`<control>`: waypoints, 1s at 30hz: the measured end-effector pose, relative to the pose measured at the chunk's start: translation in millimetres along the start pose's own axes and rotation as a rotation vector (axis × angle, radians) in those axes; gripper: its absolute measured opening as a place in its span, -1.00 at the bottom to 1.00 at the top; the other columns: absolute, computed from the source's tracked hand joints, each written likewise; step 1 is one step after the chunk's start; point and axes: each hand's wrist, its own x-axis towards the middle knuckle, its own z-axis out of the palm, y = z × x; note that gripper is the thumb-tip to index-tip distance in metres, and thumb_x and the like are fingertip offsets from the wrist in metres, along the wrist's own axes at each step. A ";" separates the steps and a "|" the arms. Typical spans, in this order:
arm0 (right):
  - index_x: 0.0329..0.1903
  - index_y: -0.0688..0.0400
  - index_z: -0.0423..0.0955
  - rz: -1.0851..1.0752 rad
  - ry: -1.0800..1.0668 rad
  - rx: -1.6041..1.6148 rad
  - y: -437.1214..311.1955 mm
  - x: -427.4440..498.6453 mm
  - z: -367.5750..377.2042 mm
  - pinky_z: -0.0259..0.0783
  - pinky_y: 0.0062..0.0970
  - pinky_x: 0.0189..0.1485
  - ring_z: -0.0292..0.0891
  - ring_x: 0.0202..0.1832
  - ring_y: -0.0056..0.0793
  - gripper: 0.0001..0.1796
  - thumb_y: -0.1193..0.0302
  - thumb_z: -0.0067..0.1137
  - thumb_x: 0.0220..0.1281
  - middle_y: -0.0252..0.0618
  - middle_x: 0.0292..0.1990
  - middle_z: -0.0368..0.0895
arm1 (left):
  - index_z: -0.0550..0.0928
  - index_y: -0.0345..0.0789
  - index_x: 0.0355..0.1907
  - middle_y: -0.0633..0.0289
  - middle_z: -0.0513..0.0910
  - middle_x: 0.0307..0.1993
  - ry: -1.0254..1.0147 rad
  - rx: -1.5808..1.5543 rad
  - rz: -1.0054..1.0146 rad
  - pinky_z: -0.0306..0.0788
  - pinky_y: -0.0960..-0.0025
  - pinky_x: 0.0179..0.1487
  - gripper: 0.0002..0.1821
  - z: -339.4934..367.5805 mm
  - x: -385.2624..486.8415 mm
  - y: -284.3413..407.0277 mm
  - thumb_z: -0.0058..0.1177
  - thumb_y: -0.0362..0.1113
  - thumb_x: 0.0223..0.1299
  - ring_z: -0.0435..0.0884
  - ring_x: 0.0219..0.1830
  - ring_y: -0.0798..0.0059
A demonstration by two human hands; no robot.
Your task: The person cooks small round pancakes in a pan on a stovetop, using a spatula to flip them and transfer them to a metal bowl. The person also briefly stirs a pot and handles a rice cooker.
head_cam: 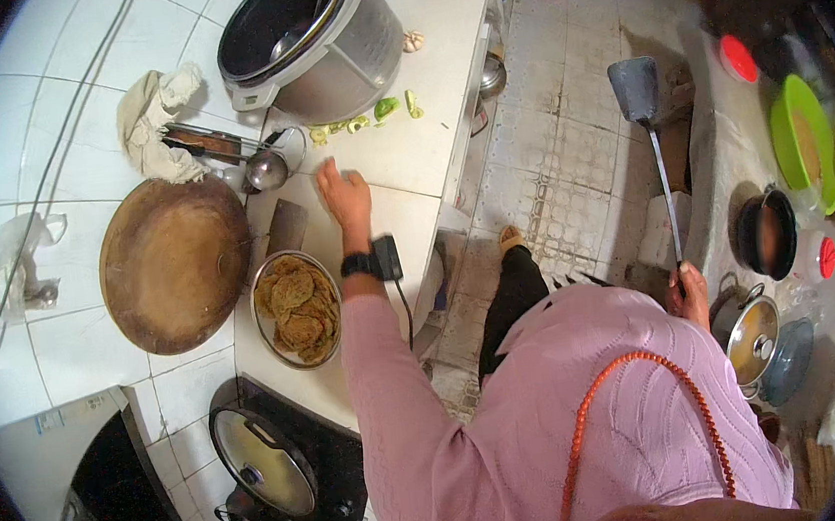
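Observation:
My left hand [345,198] is over the white tiled counter [402,220], with its thumb and forefinger apart and nothing seen in it. Whether it touches the tiles I cannot tell. Just beyond it lie green vegetable scraps [355,125], and a steel ladle [267,171] is to its left. Nearer my forearm stands an oval metal dish [258,332] heaped with browned flat patties [297,302]. On the right side, my right hand [686,291] grips the handle end of a long metal spatula [635,89]. The spatula's wide blade points away from me, above the floor.
A large cooker pot [361,62] stands on the far counter, near a garlic bulb [412,41]. A round wooden board [177,265] leans against the wall. A lidded pan [267,463] sits on the black stove. To the right are a lidded pot [751,345] and a green basin [782,127].

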 end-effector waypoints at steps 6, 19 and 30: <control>-0.46 0.07 0.37 -0.009 -0.020 -0.084 -30.2 50.9 53.3 -0.19 -0.57 -0.72 -0.06 -0.80 -0.73 -0.55 -0.02 0.04 0.38 -0.54 -0.82 0.10 | 0.37 -0.44 0.26 -0.08 0.34 0.24 0.005 0.207 -0.084 0.22 0.08 0.33 -0.42 20.8 111.8 -23.8 -0.09 -0.43 0.11 0.30 0.24 -0.11; -0.45 0.08 0.37 -0.004 -0.117 -0.124 -73.3 144.2 114.1 -0.19 -0.59 -0.73 -0.07 -0.80 -0.75 -0.59 0.05 0.01 0.41 -0.56 -0.81 0.11 | 0.59 -0.36 0.00 0.06 0.52 0.04 -0.008 0.271 0.047 0.28 0.15 0.23 -0.60 37.0 86.9 -6.7 -0.05 -0.47 0.04 0.38 0.11 -0.01; -0.48 0.06 0.36 -0.071 -0.161 -0.188 -106.8 162.6 119.6 -0.18 -0.61 -0.71 -0.04 -0.78 -0.77 -0.56 0.03 0.00 0.42 -0.57 -0.80 0.13 | 0.54 -0.48 0.06 -0.21 0.45 0.12 0.190 0.119 -0.059 0.22 0.03 0.32 -0.62 23.3 158.1 -47.8 -0.13 -0.49 0.17 0.36 0.20 -0.15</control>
